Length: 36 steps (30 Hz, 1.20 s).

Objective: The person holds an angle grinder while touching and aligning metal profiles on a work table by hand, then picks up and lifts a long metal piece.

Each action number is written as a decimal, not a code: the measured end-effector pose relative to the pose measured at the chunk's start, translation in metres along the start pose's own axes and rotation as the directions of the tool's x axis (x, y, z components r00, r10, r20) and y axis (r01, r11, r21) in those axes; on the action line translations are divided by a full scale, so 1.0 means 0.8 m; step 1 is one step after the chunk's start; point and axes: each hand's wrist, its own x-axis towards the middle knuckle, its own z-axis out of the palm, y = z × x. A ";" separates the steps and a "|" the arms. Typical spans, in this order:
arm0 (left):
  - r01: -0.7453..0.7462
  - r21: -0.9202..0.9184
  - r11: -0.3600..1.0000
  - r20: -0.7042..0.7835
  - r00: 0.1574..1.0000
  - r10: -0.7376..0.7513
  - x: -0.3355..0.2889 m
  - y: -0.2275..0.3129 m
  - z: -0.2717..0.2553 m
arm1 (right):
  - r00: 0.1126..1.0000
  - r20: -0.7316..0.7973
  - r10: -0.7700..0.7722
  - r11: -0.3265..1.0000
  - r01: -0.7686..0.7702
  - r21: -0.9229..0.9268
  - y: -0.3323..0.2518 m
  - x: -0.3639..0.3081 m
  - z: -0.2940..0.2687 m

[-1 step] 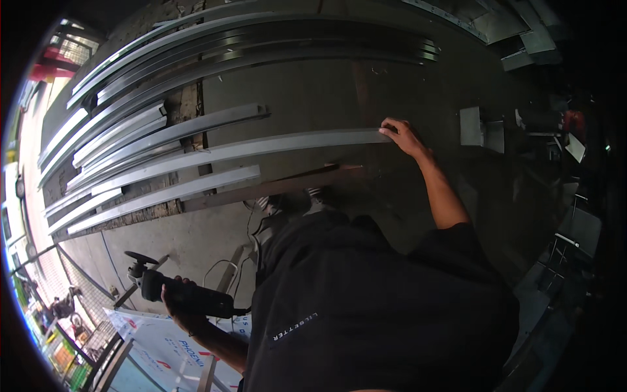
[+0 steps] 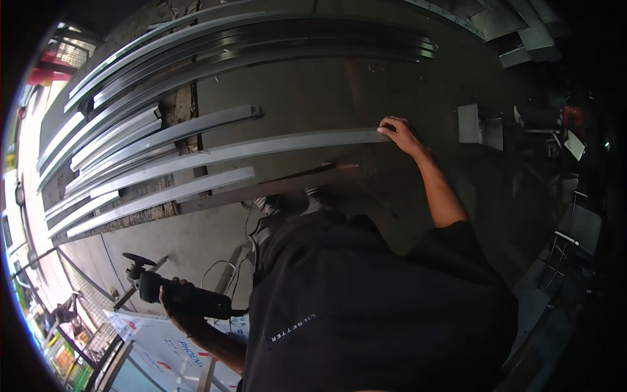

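Little moved: grinder and bar drift only slightly in view

Both hands keep their holds; the small shift since the earlier frame looks like the head tilting. The right hand (image 2: 403, 136) has its thumb and fingers closed around the far end of a long metal bar (image 2: 281, 142), probably to steady it or control its height; whether that end is lifted off the floor (image 2: 300, 88), I cannot tell. The bar's other end lies among shorter metal bars (image 2: 215, 123), over rough wood (image 2: 187, 104) that likely keeps the metal off the ground.

The left hand (image 2: 177, 315) is wrapped around the body of a grinder (image 2: 206, 302), out to the person's left. Its disc (image 2: 139, 259) points away from the legs and sits well apart from the bar, presumably for safety. Beneath is a film-covered sheet (image 2: 166, 349).

As for containers, a folded metal piece (image 2: 480, 129) at right looks open-sided; I can make out no contents.
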 end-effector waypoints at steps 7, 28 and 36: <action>-0.146 0.204 0.968 -0.034 0.987 0.156 -0.020 -0.015 0.025 | 0.997 -0.071 0.032 0.992 -0.023 0.121 0.066 -0.011 0.003; -0.267 0.302 0.915 0.083 0.964 0.254 -0.069 -0.043 0.057 | 0.960 -0.166 -0.227 0.958 0.190 -0.215 0.039 -0.019 -0.012; -0.220 0.430 0.875 0.007 0.971 0.240 -0.062 -0.036 0.086 | 0.852 -0.086 -0.517 0.771 0.419 -0.480 0.043 -0.056 0.019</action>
